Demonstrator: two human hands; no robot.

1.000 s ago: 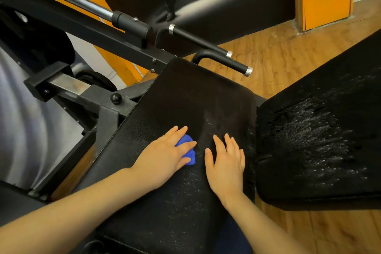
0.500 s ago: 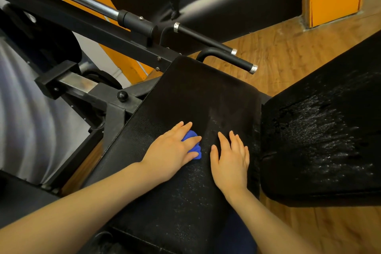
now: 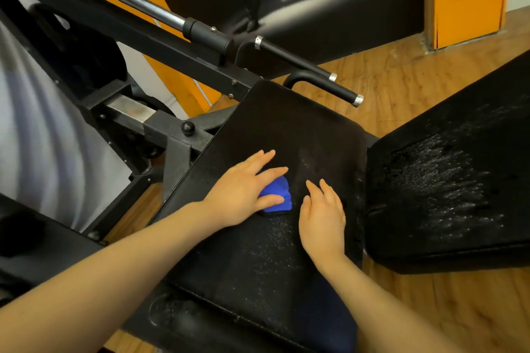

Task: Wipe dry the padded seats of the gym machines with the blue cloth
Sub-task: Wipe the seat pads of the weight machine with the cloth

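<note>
Left hand (image 3: 243,195), fingers spread flat, has pushed the blue cloth (image 3: 275,195) slightly up the seat (image 3: 286,123); right hand (image 3: 322,213) stays flat, empty. Droplets remain below.

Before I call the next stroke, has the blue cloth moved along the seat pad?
No, barely: the blue cloth under the left hand sits as far from the right edge of the seat pad as before; the camera shifted.

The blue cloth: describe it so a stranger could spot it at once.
Find the long black padded seat running up the middle of the view, with two bare hands on it. The blue cloth lies bunched on the pad under the left hand, beside the right hand. It is the only blue thing among black pads.
</note>
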